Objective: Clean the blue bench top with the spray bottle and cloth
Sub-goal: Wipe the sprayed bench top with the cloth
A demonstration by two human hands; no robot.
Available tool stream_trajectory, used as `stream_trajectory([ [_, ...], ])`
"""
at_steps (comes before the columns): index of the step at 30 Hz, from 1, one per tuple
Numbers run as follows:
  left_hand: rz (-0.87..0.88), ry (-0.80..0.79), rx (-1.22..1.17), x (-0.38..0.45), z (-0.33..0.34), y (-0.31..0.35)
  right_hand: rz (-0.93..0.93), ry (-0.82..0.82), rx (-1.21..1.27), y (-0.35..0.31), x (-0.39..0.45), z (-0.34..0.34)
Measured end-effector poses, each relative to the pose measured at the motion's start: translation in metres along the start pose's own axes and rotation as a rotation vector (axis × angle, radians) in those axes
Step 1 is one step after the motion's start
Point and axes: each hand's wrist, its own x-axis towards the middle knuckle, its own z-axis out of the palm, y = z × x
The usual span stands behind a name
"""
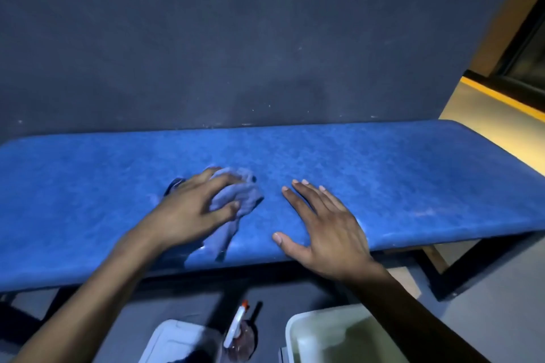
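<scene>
On the bench, step in hand: wiping; the left hand (191, 209) presses a bunched cloth (236, 200) on the blue bench top (413, 174), a little left of its middle.
Left grip: fingers curled over the cloth and grasping it, palm down on it.
Right grip: the right hand (321, 227) lies flat and spread on the top near the front edge, holding nothing; I judge it only steadies the body.
Spray bottle: the spray bottle (237, 333) stands on the floor below the front edge, between a pale box (174, 342) and a white tub (333, 336), in no hand.
Bench top look: mottled blue, padded, with rounded edges; a faint pale smear shows near the right end, and some shine at the front edge beside the cloth, perhaps wet.
Next move, my judgement: sweep the cloth to the right end with steady pressure, since that part looks not yet wiped.
Far side: a dark wall (236, 38) touches the back edge, so strokes must stop there.
</scene>
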Motion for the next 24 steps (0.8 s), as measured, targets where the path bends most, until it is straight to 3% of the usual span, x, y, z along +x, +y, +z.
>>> stream_trajectory([
  [3,-0.008,-0.040,-0.011,-0.007,-0.023,-0.038,0.009,-0.004,0.006,0.000,0.001,0.002],
  [6,-0.219,-0.002,0.086,0.055,-0.020,-0.079,0.011,-0.009,0.006,-0.001,0.001,0.002],
  [9,-0.343,-0.009,0.127,0.124,0.003,-0.071,0.002,0.006,0.001,-0.001,0.001,0.000],
  [12,-0.250,-0.044,0.124,0.127,0.026,-0.029,-0.007,0.013,0.001,0.001,0.001,0.001],
  [18,0.095,-0.073,-0.055,-0.011,-0.004,-0.003,0.016,-0.009,-0.003,0.000,0.000,0.003],
  [21,0.009,0.010,0.022,0.016,-0.013,-0.047,0.016,-0.006,-0.005,0.001,0.000,0.004],
  [24,-0.212,0.042,0.085,0.086,-0.001,-0.066,0.009,-0.007,-0.012,0.000,0.001,0.001],
])
